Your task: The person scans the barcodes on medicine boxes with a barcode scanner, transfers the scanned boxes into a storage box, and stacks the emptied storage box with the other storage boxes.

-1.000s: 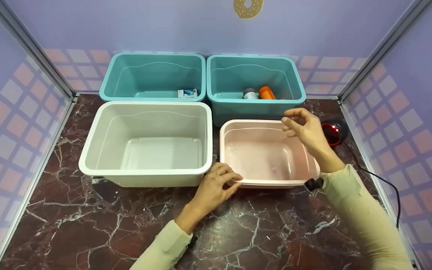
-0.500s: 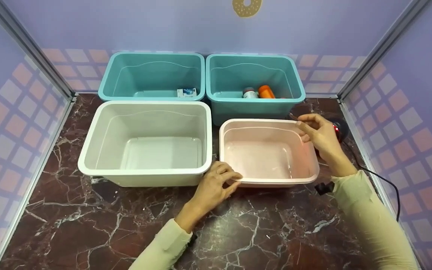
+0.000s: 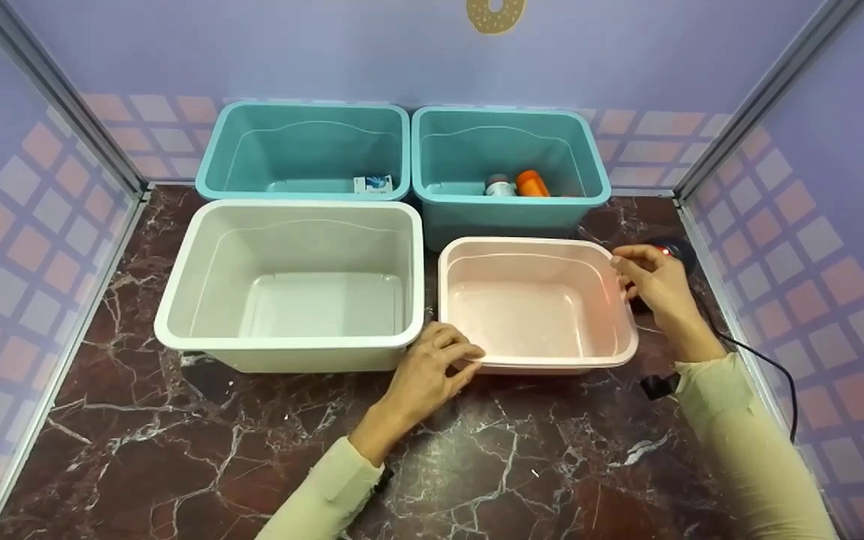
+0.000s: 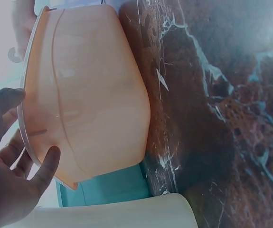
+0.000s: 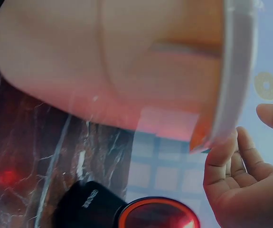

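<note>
A pale pink plastic bin (image 3: 522, 322) stands at the right front, with only its bare floor visible inside. At its near left corner my left hand (image 3: 432, 364) holds the rim, fingers and thumb on either side of it; the left wrist view shows a fingertip (image 4: 53, 156) against the outer wall. My right hand (image 3: 661, 289) is at the far right of the same bin, fingers right at the rim and thumb held apart from it. The right wrist view has those fingers (image 5: 219, 159) beside the rim's edge.
A white bin (image 3: 289, 343) stands left of the pink one. Behind are two teal bins: the left (image 3: 304, 109) contains a small white-and-blue box (image 3: 373, 184), the right (image 3: 507, 114) an orange bottle (image 3: 531, 184) and a white bottle (image 3: 499, 186). A corded black scanner-like device (image 5: 96, 204) glows red beside my right hand.
My right hand has moved right and nearer, from over the pink bin's far side to its right rim. The left hand stays at the near left corner.
</note>
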{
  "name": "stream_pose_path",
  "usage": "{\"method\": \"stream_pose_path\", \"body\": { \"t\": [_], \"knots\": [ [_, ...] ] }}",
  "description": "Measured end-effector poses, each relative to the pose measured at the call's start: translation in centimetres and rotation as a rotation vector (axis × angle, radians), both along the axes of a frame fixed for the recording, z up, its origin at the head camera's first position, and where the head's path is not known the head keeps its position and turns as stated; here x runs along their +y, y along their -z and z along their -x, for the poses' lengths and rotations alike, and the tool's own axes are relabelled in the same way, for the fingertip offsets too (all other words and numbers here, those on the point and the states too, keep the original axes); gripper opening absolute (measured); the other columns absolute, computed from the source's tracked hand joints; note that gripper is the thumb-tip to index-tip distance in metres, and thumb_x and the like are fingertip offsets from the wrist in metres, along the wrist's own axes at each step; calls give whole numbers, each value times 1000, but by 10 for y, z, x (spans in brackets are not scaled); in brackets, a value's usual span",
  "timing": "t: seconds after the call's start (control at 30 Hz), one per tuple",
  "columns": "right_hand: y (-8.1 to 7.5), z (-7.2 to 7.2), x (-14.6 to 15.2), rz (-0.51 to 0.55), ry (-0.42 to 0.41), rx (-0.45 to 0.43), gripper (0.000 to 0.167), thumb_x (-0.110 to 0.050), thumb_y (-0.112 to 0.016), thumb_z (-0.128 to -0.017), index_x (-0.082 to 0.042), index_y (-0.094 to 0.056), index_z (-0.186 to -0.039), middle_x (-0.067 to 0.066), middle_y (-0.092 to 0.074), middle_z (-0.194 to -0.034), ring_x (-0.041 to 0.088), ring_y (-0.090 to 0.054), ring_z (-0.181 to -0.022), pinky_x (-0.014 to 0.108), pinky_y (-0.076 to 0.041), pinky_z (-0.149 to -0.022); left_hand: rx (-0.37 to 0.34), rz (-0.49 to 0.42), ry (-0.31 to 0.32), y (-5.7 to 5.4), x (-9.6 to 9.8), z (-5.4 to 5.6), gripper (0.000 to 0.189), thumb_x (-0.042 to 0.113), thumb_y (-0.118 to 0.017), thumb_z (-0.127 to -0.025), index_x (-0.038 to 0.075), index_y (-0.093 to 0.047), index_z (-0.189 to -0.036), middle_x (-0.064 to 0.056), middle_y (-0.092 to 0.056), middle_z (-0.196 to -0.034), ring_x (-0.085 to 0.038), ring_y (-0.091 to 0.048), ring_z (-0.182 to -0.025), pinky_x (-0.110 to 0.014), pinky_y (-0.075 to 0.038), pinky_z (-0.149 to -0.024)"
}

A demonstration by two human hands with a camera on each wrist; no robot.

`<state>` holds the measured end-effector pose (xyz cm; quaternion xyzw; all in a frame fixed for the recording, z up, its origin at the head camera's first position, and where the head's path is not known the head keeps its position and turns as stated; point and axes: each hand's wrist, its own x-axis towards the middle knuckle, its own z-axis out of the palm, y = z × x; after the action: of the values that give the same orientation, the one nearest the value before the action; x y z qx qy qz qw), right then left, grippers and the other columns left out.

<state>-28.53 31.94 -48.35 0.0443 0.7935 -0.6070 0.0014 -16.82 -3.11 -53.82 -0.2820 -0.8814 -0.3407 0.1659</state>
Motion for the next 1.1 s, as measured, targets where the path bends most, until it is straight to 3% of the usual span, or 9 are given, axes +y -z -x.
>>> {"method": "stream_pose_path", "body": {
  "t": [0.23,0.47,0.73,1.1],
  "knots": [
    [6,-1,8,-59,28,-61,23,-16,-65,-96,-4,-63,-115,-10,-66,-78,5,-60,-64,19,-52,-53,0,-6,-15,2,2,-2,13,24,-77,-87,19,-76,-98,3,-66,-95,-16,-57,-105,-31,-49,-100],
    [-1,-8,4,-69,21,-108,40,-9,-59,-96,12,-53,-130,-10,-62,-77,4,-56,-64,18,-51,-53,19,-19,-9,3,2,-3,13,24,-76,-88,18,-77,-99,4,-67,-97,-16,-57,-105,-31,-49,-100],
    [22,4,18,-84,-20,-143,45,-12,-56,-99,9,-49,-138,-14,-64,-81,-1,-61,-69,19,-55,-60,66,-30,1,2,3,-3,13,24,-75,-89,17,-78,-100,4,-67,-95,-17,-58,-102,-30,-50,-97],
    [19,3,24,-79,-33,-158,47,-13,-55,-100,8,-48,-141,-14,-66,-86,1,-65,-71,20,-58,-64,84,-32,6,1,4,-4,13,25,-74,-90,17,-78,-99,3,-68,-95,-17,-57,-100,-31,-50,-95]
  ]
}}
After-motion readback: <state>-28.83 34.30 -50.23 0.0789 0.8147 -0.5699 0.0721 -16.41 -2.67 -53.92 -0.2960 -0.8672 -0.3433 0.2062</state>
